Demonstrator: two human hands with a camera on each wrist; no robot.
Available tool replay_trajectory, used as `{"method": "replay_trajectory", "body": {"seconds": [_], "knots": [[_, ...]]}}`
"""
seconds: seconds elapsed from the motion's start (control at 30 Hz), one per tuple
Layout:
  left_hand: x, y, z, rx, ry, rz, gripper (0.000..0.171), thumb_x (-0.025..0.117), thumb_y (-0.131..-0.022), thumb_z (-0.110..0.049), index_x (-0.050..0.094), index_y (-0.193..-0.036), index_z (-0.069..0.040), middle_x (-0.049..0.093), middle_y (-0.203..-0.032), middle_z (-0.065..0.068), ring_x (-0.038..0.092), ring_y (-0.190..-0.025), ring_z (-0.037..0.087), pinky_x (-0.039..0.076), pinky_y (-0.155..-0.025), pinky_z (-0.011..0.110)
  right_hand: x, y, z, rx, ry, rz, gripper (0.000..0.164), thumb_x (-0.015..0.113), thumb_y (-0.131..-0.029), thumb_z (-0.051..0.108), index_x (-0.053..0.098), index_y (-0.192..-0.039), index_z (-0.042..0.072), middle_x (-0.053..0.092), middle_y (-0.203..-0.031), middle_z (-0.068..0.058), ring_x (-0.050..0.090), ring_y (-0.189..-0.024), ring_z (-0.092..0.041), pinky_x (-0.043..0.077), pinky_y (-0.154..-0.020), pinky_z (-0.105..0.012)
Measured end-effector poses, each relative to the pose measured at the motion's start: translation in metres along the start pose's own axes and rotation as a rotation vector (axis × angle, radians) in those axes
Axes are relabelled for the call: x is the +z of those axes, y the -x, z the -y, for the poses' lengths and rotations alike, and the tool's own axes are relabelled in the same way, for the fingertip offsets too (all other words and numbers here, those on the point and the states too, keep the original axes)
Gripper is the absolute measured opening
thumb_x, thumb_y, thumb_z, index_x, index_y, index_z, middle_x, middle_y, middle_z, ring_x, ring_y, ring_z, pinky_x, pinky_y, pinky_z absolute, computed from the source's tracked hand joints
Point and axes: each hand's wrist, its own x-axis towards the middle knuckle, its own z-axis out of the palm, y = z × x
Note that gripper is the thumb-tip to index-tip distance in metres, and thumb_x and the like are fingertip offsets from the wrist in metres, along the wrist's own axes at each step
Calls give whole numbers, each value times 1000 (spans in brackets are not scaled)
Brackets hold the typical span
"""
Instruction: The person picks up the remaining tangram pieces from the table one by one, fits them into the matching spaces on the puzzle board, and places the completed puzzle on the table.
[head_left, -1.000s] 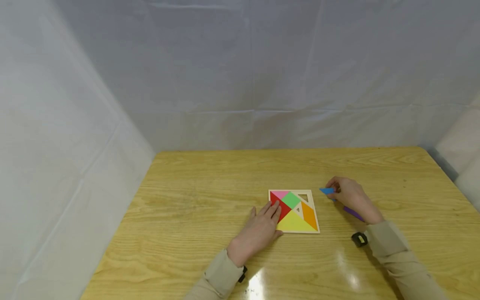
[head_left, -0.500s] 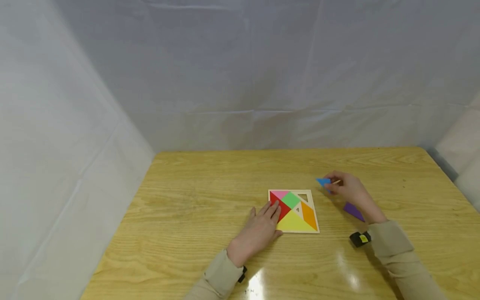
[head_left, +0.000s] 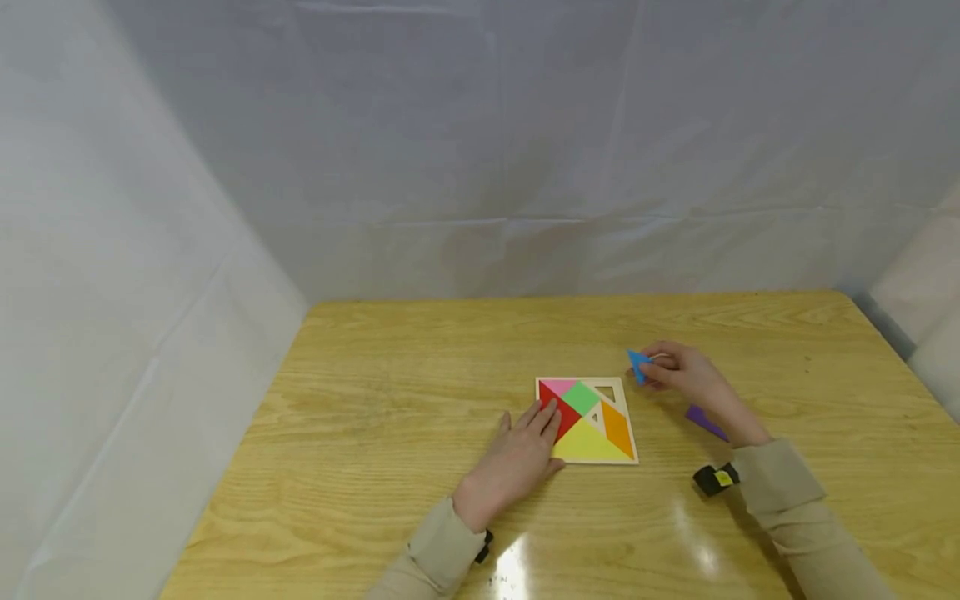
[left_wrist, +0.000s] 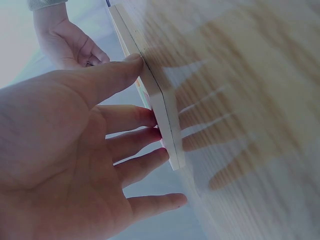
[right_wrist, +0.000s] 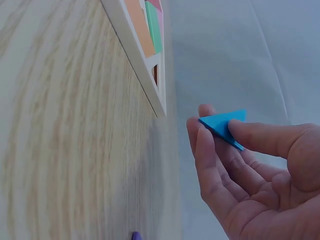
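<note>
A square wooden tangram tray (head_left: 635, 442) lies flat on the table, holding red (head_left: 548, 400), pink, green (head_left: 581, 398), yellow (head_left: 591, 443) and orange pieces. Two bare wooden triangles with small holes show in it, at the upper right corner and beside the orange piece. My left hand (head_left: 517, 462) rests on its left side, fingertips on the red piece and thumb at the front edge. Off the tray's upper right corner, my right hand (head_left: 686, 375) pinches a blue triangle piece (right_wrist: 224, 124) between thumb and fingers, raised above the table. A purple piece (head_left: 705, 422) lies below that hand.
The wood-grain table (head_left: 390, 417) ends at a pale sheet wall (head_left: 450, 167) behind, with more sheeting (head_left: 112, 333) along the left. Black straps (head_left: 716, 479) sit at both wrists.
My right hand has lifted the blue piece slightly and moved it left toward the tray's corner, turning it so its point faces up. The left hand stays put.
</note>
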Motion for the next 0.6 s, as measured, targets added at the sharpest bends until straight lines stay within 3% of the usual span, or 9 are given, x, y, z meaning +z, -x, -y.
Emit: {"method": "replay_trajectory", "body": {"seconds": [0.2, 0.4, 0.6], "knots": [[0, 0, 0, 6, -5, -9, 64, 58, -102, -42, 45, -153, -6, 38, -161, 8, 38, -147, 26, 39, -113, 56, 4, -1, 2, -30, 10, 14, 34, 55, -104, 6, 50, -130, -16, 67, -113, -35, 71, -99, -40, 60, -83, -40], [0, 1, 0, 10, -19, -14, 64, 58, -102, -43, 45, -153, -6, 38, -161, 8, 38, -147, 26, 40, -112, 56, 8, 0, 1, -41, 59, 12, 36, 59, -103, 12, 56, -131, -11, 68, -111, -27, 73, -91, -28, 59, -84, -39], [0, 2, 0, 5, -24, -7, 64, 57, -102, -43, 45, -153, -6, 38, -161, 8, 38, -147, 26, 39, -113, 56, 13, 2, 5, -55, 125, -3, 34, 65, -100, 10, 63, -130, -5, 69, -112, -24, 72, -96, -31, 59, -85, -40]]}}
